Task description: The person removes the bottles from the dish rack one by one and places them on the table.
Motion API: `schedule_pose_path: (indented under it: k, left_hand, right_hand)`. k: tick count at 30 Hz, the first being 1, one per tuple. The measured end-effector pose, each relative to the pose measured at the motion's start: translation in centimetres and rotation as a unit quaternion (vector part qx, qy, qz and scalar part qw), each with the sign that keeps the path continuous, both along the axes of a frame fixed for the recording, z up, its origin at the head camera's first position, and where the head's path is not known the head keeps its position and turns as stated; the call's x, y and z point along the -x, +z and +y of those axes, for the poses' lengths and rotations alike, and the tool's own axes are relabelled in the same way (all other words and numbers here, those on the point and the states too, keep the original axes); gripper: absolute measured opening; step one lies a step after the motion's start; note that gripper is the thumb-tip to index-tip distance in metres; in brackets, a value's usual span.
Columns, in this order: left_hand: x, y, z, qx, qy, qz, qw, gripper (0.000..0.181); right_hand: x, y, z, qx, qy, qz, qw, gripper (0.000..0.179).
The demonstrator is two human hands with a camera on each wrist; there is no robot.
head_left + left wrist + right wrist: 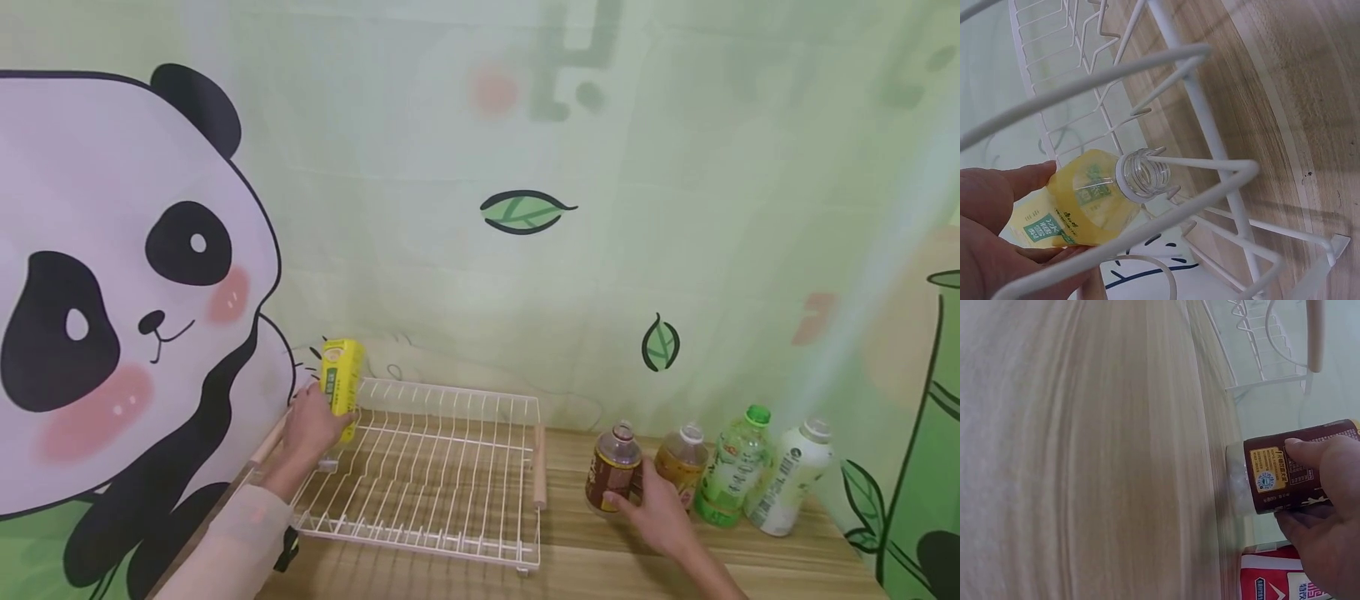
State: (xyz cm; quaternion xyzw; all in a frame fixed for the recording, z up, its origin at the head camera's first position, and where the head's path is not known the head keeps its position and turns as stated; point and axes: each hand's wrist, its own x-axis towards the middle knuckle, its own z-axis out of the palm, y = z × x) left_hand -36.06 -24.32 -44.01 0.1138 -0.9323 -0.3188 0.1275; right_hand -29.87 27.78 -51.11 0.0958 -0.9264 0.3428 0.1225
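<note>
My left hand (310, 421) grips a yellow-labelled plastic bottle (341, 379) at the left end of a white wire dish rack (420, 546). The bottle is upside down; in the left wrist view its uncapped neck (1147, 175) points down among the rack's wires. At the right, my right hand (663, 512) holds an upright clear bottle with a dark brown label (611, 475), thumb on one side and fingers on the other. The brown label (1297, 465) and the bottle's clear base show in the right wrist view, with the base close to the tabletop.
Right of the brown-labelled bottle stand an amber bottle (681, 458), a green-capped bottle (735, 471) and a white bottle (791, 479). The rack has wooden handles (540, 467) at its ends. Behind the wooden table (585, 554) hangs a cloth printed with a panda (150, 250).
</note>
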Motion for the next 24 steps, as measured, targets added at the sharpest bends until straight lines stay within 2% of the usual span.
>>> schedule_pose_path:
  k: [6,12,19,24]
  left_hand:
    - [-0.2,0.3,-0.3,-0.012,-0.010,0.005,0.9999,0.057]
    - [-0.3,0.9,-0.8,-0.035,-0.042,-0.007,0.9985,0.059]
    - [-1.3,3.3,0.7,-0.044,-0.108,-0.013,0.9931,0.061]
    - [-2.6,5.0,3.1,-0.039,-0.165,-0.004,0.9855,0.068]
  right_hand:
    - [-0.4,0.2,-0.1,-0.030,-0.004,-0.026,0.9992,0.079]
    - [-1.0,0.9,-0.3,-0.025,0.014,-0.063,0.9976,0.087]
    - [-2.5,2.7,0.2,-0.052,0.026,-0.050,0.9970,0.086]
    - [-3.7,5.3,0.2,-0.067,0.042,-0.059,0.9951,0.091]
